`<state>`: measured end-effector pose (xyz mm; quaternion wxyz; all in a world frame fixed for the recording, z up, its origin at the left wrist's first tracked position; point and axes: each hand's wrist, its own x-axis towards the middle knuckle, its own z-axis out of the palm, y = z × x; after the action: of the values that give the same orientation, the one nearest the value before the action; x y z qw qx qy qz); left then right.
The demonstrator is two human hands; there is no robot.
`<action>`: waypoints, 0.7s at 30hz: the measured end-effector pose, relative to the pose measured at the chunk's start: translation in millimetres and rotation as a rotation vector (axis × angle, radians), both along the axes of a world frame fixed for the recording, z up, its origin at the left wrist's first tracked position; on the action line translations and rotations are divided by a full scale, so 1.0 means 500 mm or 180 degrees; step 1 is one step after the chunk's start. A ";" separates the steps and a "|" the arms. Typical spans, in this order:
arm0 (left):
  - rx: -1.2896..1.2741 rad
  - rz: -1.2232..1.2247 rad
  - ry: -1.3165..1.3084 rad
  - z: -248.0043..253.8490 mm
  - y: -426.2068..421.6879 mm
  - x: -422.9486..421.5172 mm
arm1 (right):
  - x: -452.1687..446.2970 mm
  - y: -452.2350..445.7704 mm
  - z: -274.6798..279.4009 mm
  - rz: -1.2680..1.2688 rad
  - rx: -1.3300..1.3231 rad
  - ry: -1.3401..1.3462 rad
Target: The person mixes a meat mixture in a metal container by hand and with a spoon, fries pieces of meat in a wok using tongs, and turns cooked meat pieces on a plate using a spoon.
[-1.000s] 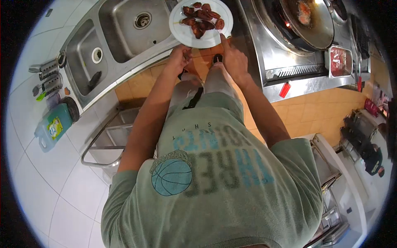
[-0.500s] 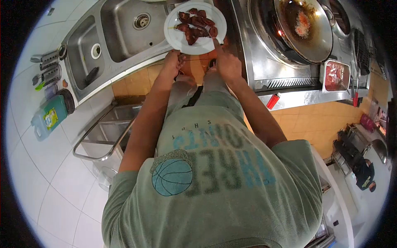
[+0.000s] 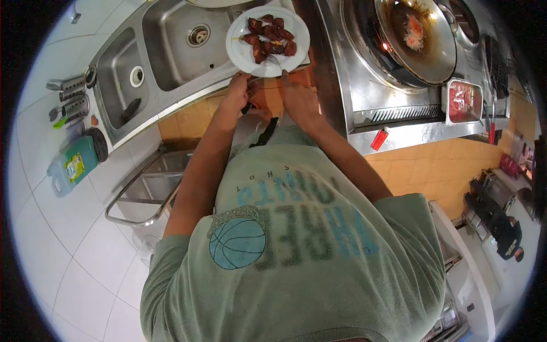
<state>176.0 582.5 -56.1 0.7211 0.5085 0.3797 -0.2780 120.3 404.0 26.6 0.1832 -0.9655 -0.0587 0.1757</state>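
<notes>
A white plate (image 3: 236, 54) at the edge of the counter bears several dark reddish-brown glazed pieces of food (image 3: 272, 33). At its near left rim is my left hand (image 3: 239, 91), with thumb and fingers closed at the edge. My right hand (image 3: 301, 102) is closed just below the near right rim, its index finger pointing up to the plate. From it a metal spoon (image 3: 274, 60) reaches onto the plate, its head by the lower pieces; the grip on its handle is partly hidden.
A double sink (image 3: 171, 43) lies to the left, with a green jug (image 3: 73, 166) beyond it. On the stove (image 3: 370, 102) at right, a pan (image 3: 444, 57) holds reddish food in oil. A metal tray (image 3: 462, 101) and red lighter (image 3: 379, 139) are nearby. Another person (image 3: 507, 239) stands far right.
My right hand has moved left and slightly down, away from the plate's right side. The spoon's head now shows among the lower pieces. My left hand stays at the rim.
</notes>
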 end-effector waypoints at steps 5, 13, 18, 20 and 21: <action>0.0136 -0.0194 0.0088 -0.014 0.017 0.004 | 0.013 -0.023 0.021 -0.0304 -0.0193 0.0124; 0.0131 -0.0468 0.0062 -0.025 0.031 0.006 | 0.070 -0.062 0.015 0.0012 -0.0081 -0.0701; 0.0201 -0.0461 0.0122 -0.030 0.034 0.009 | 0.064 -0.098 0.027 0.0462 -0.0054 -0.0796; 0.0125 -0.0394 0.0034 -0.043 0.035 0.005 | 0.055 -0.110 0.043 0.0663 -0.0059 -0.0731; 0.0125 -0.0373 0.0043 -0.041 0.034 0.003 | 0.050 -0.115 0.047 0.0539 -0.0053 -0.0739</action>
<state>177.3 599.4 -76.7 0.6908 0.5421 0.3595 -0.3156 145.4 346.6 50.4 0.1518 -0.9724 -0.1593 0.0782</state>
